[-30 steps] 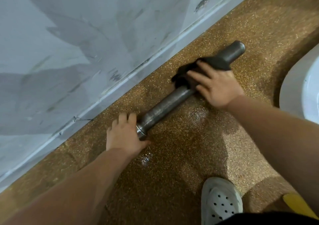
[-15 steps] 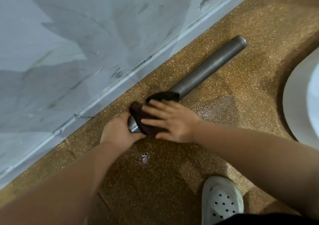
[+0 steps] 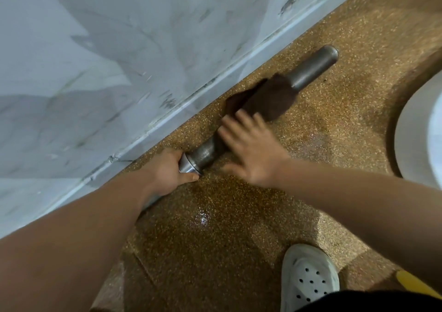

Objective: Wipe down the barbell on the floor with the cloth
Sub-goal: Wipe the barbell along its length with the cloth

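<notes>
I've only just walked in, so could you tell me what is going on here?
A person is wiping a grey metal barbell on the speckled brown floor beside the wall. The left hand grips its collar end. The right hand, blurred with fingers spread, reaches over the bar at the edge of the dark brown cloth draped across its middle.

The barbell (image 3: 311, 68) in my left hand (image 3: 167, 169) is dull grey metal, smooth; the dark cloth (image 3: 267, 98) looks matt; at six o'clock the speckled floor (image 3: 239, 240) glistens.
</notes>
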